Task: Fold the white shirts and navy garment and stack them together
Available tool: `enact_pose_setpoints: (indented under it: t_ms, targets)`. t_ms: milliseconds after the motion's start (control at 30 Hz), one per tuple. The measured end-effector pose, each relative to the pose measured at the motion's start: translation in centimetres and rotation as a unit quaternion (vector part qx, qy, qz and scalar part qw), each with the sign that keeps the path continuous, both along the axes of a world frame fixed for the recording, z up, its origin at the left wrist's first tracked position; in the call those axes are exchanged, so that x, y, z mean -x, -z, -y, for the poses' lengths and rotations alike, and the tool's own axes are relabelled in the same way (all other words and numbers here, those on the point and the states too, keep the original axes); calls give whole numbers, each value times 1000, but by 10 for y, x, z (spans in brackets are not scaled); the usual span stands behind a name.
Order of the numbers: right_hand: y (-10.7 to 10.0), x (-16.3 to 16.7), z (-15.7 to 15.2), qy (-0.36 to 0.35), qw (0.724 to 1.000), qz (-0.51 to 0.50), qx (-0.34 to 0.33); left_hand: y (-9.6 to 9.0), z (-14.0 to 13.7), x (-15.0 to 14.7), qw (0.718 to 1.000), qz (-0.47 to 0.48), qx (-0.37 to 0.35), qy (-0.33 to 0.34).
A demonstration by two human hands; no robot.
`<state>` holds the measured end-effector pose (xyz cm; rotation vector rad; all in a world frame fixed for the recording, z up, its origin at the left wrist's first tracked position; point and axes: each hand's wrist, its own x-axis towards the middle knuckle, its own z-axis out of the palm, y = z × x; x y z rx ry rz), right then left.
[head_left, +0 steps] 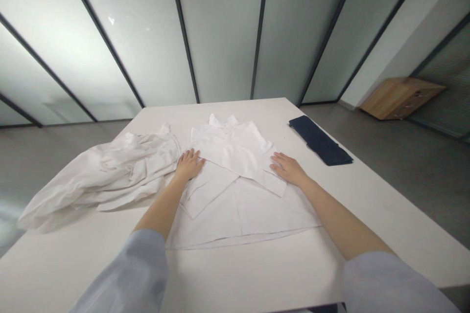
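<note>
A white shirt (pixel 235 195) lies spread on the table, its collar at the far end and its hem toward me. Its two sleeves are folded in across the front, one crossing over the other. My left hand (pixel 190 164) rests flat on the shirt's left edge, fingers spread. On the opposite edge, near the folded sleeve, my right hand (pixel 288 168) lies flat with its fingers stretched out. Neither hand grips the cloth. Just left of my left hand is a crumpled heap of white cloth (pixel 121 168).
Folded dark navy cloth (pixel 321 141) lies near the right edge of the white table (pixel 385 215). The white heap hangs over the left edge. Frosted glass panels (pixel 223 29) stand behind the table. A wooden cabinet (pixel 396 98) is on the floor at right.
</note>
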<state>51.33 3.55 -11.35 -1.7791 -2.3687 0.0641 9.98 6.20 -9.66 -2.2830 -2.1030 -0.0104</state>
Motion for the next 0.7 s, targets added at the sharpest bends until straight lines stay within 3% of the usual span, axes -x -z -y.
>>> enact_pose_setpoints:
  t_ms: [433,600,700]
  targets:
    - [-6,3,21,31,992,105,61,-2,14,-2,999,-6,37,29]
    - [-34,-4,20,4,985,125,117,-10,15,-4,998,13,53,40]
    - [-55,11,-1,2,991,101,93,-15,0,-19,999,28,25,27]
